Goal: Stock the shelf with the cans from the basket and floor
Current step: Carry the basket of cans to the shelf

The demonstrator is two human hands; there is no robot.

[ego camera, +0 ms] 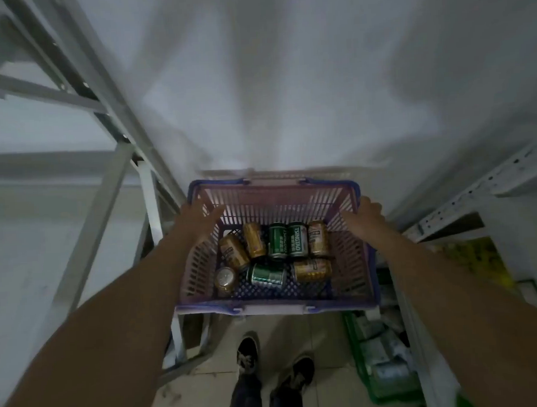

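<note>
In the head view, a pink slatted plastic basket with a purple rim is held above the tiled floor, between grey metal shelf frames. Inside lie 8 cans: 5 gold cans and 3 green cans, all on their sides. The left hand presses half-open against the basket's left wall; the right hand curls over the right rim. Black shoes stand below.

White wall behind, blurred. Pale tiled floor below. Two dark sneakers with dark trouser legs on the tiles. Green crate at right, holding pale packages, contents unclear. Yellow patch at far right, unidentifiable.
</note>
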